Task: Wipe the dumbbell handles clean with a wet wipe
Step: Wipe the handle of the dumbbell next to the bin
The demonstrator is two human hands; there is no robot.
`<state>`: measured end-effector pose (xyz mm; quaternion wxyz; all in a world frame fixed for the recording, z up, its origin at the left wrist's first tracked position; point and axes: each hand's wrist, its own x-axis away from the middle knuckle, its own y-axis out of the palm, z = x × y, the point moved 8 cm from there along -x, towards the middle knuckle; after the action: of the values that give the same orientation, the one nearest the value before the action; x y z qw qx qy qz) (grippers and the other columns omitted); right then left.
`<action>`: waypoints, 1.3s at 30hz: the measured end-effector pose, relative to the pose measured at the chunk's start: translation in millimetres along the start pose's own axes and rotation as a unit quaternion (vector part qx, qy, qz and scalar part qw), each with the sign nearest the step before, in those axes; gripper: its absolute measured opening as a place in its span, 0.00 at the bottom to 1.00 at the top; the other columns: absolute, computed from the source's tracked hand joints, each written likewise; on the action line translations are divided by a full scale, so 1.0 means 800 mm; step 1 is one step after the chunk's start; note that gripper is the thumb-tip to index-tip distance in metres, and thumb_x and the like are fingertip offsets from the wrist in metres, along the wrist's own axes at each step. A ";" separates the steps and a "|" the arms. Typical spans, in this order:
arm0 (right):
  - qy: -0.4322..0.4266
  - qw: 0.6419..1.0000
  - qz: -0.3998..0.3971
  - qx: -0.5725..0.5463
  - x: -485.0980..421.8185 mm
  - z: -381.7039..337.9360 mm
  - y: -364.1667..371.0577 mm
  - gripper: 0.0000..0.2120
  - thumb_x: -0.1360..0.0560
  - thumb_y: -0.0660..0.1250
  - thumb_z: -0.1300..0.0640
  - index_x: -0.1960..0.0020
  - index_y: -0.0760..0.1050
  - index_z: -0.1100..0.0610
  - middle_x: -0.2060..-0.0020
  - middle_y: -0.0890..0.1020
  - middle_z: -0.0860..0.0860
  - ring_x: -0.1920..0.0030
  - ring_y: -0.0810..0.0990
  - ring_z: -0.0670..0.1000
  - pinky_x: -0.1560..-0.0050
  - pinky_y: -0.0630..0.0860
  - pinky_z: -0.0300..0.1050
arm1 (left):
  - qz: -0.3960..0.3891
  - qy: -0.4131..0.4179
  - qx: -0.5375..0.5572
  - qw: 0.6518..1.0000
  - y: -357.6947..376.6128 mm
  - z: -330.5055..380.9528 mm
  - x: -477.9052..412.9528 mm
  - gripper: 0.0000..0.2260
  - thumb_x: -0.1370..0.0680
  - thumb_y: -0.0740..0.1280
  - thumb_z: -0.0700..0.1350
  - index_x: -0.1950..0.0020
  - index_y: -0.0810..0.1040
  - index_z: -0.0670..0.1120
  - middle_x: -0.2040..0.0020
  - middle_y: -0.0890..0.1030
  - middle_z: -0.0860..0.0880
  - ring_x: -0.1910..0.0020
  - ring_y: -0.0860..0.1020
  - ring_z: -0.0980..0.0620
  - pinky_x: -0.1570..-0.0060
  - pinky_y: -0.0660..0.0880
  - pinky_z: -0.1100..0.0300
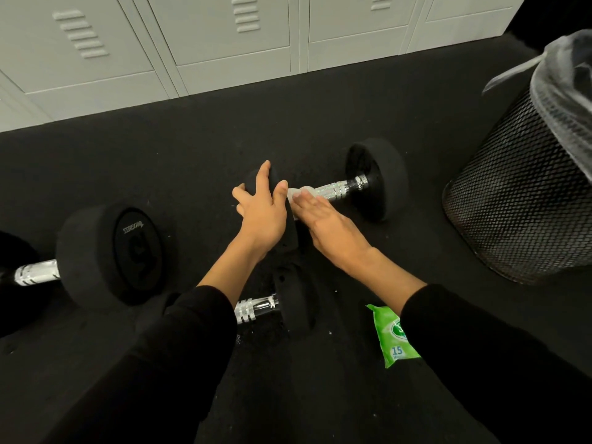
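A black dumbbell with a chrome handle (339,189) lies on the dark floor in the middle of the view. My left hand (261,209) grips its near black end. My right hand (326,225) presses a white wet wipe (299,193) around the left part of the handle. The dumbbell's far end (378,177) sits free to the right. A second dumbbell (285,302) lies below my hands, its chrome handle partly hidden under my left sleeve. A larger dumbbell (112,254) rests at the left.
A green pack of wet wipes (389,334) lies on the floor under my right forearm. A black mesh bin (519,200) with a clear liner stands at the right. Grey lockers (208,40) line the back edge of the floor.
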<state>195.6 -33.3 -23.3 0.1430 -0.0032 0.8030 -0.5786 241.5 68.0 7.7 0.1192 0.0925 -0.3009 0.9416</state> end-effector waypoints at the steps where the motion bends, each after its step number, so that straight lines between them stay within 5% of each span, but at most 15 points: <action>1: -0.002 1.000 0.002 0.013 0.002 -0.001 0.001 0.31 0.31 0.64 0.76 0.29 0.66 0.64 0.31 0.70 0.60 0.29 0.66 0.58 0.29 0.51 0.49 | 0.001 0.000 -0.001 1.000 0.000 0.000 0.000 0.22 0.17 0.53 0.55 0.23 0.54 0.59 0.25 0.48 0.41 0.28 0.58 0.39 0.32 0.61 0.49; 7: -0.023 0.999 -0.010 0.047 0.020 -0.004 0.008 0.29 0.31 0.68 0.73 0.31 0.69 0.64 0.33 0.73 0.60 0.32 0.70 0.58 0.32 0.57 0.51 | -0.007 -0.002 -0.003 1.000 0.003 -0.002 0.002 0.22 0.17 0.53 0.55 0.23 0.54 0.59 0.25 0.48 0.41 0.28 0.58 0.39 0.32 0.60 0.48; 11: -0.021 0.997 -0.066 0.036 0.028 -0.002 0.009 0.27 0.24 0.59 0.70 0.26 0.61 0.61 0.27 0.65 0.57 0.26 0.61 0.55 0.27 0.52 0.45 | -0.004 0.004 0.001 1.000 0.001 -0.001 0.002 0.22 0.17 0.53 0.56 0.23 0.54 0.60 0.26 0.50 0.41 0.29 0.58 0.40 0.31 0.59 0.49; 13: 0.006 0.998 -0.069 0.000 0.031 0.004 0.001 0.26 0.23 0.57 0.69 0.26 0.63 0.59 0.27 0.66 0.56 0.27 0.63 0.55 0.28 0.58 0.47 | -0.010 0.000 0.011 1.000 0.001 -0.004 0.002 0.22 0.18 0.54 0.57 0.24 0.55 0.62 0.26 0.51 0.42 0.29 0.58 0.40 0.30 0.60 0.48; 17: 0.091 0.988 0.045 -0.115 0.036 0.019 -0.048 0.21 0.23 0.59 0.66 0.32 0.72 0.57 0.36 0.77 0.55 0.37 0.76 0.55 0.39 0.75 0.53 | -0.030 -0.050 0.015 0.998 -0.001 -0.006 0.002 0.22 0.19 0.57 0.56 0.25 0.57 0.62 0.25 0.51 0.44 0.28 0.57 0.40 0.29 0.61 0.45; 20: 0.148 0.964 0.132 -0.176 0.034 0.033 -0.090 0.17 0.22 0.59 0.63 0.35 0.74 0.55 0.52 0.82 0.51 0.56 0.81 0.50 0.51 0.79 0.47 | 0.130 0.080 -0.052 0.987 -0.035 0.041 0.016 0.15 0.20 0.61 0.43 0.33 0.73 0.48 0.29 0.62 0.45 0.31 0.63 0.47 0.32 0.64 0.55; 22: 0.163 0.952 0.180 -0.186 0.027 0.039 -0.117 0.15 0.21 0.59 0.60 0.35 0.74 0.55 0.59 0.80 0.48 0.63 0.77 0.44 0.59 0.76 0.37 | 0.176 0.133 0.020 0.975 -0.042 0.068 0.026 0.12 0.22 0.61 0.38 0.42 0.79 0.46 0.42 0.76 0.49 0.46 0.75 0.57 0.42 0.71 0.67; 24: 0.170 0.946 0.197 -0.192 0.019 0.042 -0.136 0.15 0.20 0.59 0.59 0.34 0.71 0.54 0.55 0.81 0.50 0.60 0.79 0.44 0.60 0.74 0.34 | 0.117 0.064 0.138 0.981 -0.025 0.075 0.023 0.08 0.22 0.62 0.42 0.52 0.81 0.48 0.55 0.81 0.52 0.56 0.78 0.60 0.47 0.77 0.61; 26: 0.165 0.946 0.183 -0.210 0.010 0.041 -0.144 0.17 0.20 0.58 0.57 0.31 0.65 0.51 0.47 0.81 0.52 0.51 0.80 0.48 0.52 0.78 0.43 | 0.004 -0.038 0.244 0.969 0.009 0.075 0.020 0.07 0.22 0.63 0.49 0.54 0.79 0.49 0.53 0.81 0.50 0.52 0.80 0.55 0.48 0.79 0.54; 30: 0.144 0.964 0.111 -0.192 0.003 0.029 -0.147 0.24 0.21 0.61 0.55 0.27 0.59 0.48 0.43 0.80 0.53 0.43 0.78 0.51 0.44 0.77 0.51 | -0.162 -0.148 0.428 0.877 0.061 0.085 0.022 0.16 0.20 0.62 0.50 0.37 0.74 0.41 0.42 0.80 0.41 0.47 0.82 0.46 0.59 0.82 0.53; 34: 0.173 0.925 0.144 -0.306 0.010 0.045 -0.164 0.24 0.22 0.63 0.55 0.28 0.61 0.49 0.48 0.84 0.45 0.50 0.79 0.39 0.49 0.70 0.24 | -0.118 -0.175 0.450 0.868 0.066 0.075 0.011 0.10 0.19 0.60 0.39 0.39 0.74 0.41 0.48 0.81 0.42 0.57 0.82 0.49 0.71 0.79 0.57; 37: 0.234 0.914 0.198 -0.268 0.005 0.097 -0.183 0.19 0.21 0.61 0.55 0.31 0.66 0.53 0.51 0.84 0.45 0.54 0.80 0.40 0.49 0.72 0.31 | -0.064 -0.176 0.411 0.892 0.062 0.058 -0.005 0.06 0.19 0.60 0.37 0.45 0.74 0.41 0.50 0.79 0.42 0.58 0.81 0.48 0.70 0.79 0.54; 39: 0.262 0.935 0.132 -0.201 -0.010 0.129 -0.172 0.21 0.21 0.60 0.51 0.29 0.65 0.52 0.40 0.79 0.51 0.42 0.77 0.48 0.38 0.71 0.44 | -0.050 -0.184 0.400 0.896 0.063 0.054 -0.012 0.08 0.20 0.63 0.40 0.43 0.75 0.39 0.49 0.80 0.40 0.57 0.81 0.46 0.70 0.79 0.54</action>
<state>205.6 -173.5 77.0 -0.0014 0.2255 0.9048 -0.3613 240.8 0.8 12.7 0.0613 0.3193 0.0897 0.9414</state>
